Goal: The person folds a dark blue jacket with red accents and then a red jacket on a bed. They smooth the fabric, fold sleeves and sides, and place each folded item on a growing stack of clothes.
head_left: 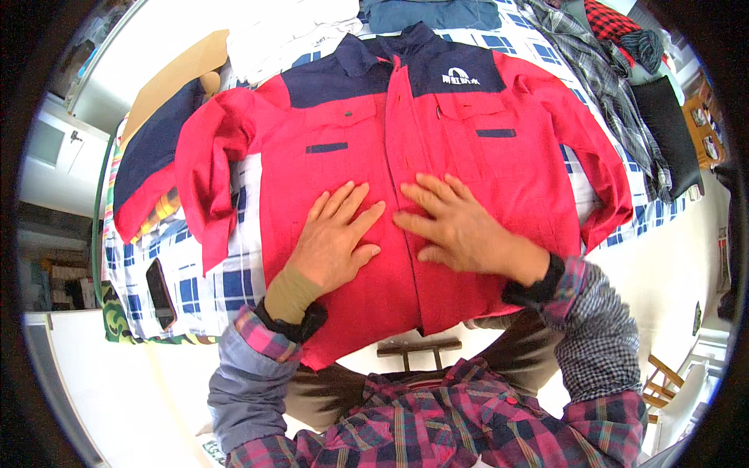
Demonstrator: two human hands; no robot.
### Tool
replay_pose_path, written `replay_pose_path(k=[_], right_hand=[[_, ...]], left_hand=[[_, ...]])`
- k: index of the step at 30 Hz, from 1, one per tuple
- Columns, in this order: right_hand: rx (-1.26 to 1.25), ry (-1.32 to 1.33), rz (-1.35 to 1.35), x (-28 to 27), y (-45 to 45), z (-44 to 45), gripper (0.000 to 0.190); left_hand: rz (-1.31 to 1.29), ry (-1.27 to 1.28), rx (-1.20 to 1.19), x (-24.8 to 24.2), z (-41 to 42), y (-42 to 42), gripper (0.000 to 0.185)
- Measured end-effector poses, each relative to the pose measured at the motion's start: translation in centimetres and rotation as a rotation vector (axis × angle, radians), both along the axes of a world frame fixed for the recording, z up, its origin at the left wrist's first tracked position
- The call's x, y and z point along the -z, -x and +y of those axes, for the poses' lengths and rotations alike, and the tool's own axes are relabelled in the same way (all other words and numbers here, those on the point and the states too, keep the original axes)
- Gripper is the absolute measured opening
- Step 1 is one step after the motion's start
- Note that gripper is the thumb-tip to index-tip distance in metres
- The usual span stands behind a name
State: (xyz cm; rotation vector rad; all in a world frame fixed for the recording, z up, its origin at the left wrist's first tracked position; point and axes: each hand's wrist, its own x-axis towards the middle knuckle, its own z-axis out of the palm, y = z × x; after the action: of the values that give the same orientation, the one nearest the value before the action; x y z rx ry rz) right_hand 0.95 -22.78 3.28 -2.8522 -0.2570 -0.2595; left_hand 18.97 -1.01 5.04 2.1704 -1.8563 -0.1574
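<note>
A red and navy work jacket (351, 175) lies front side up before me, its collar at the far end and both sleeves out to the sides. White printing marks the navy yoke, and each chest half has a flap pocket. My left hand (334, 238) rests flat on the jacket's lower front, left of the front opening. To the right of that opening, my right hand (453, 225) lies on the red cloth with fingers spread. Neither hand grips the cloth. The jacket's hem hangs over the near edge towards my lap.
Under the jacket is a blue-and-white checked bed cover (193, 257). A smartphone (161, 292) lies near its left edge. Another red and navy garment (155, 146) and a cardboard piece (175, 76) are at left. White clothes (287, 35), folded blue cloth (433, 14) and a plaid shirt (608, 88) lie beyond.
</note>
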Motion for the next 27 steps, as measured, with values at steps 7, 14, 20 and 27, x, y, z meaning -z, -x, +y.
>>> replay_pose_path(k=[7,14,20,27], right_hand=[[0.02,-0.083,0.099,1.1,9.5,9.0,0.071],[-0.071,-0.426,0.129,1.6,13.1,12.9,0.031],[0.173,-0.519,-0.14,-1.7,11.0,10.3,0.027],[0.105,-0.405,0.083,-2.5,8.9,8.0,0.028]], left_hand=[[-0.042,0.074,-0.219,2.6,4.3,3.8,0.059],[-0.113,0.226,-0.263,4.2,4.7,4.5,0.052],[-0.085,0.243,-0.268,4.3,4.8,4.4,0.051],[0.063,0.193,-0.203,3.0,5.2,3.3,0.049]])
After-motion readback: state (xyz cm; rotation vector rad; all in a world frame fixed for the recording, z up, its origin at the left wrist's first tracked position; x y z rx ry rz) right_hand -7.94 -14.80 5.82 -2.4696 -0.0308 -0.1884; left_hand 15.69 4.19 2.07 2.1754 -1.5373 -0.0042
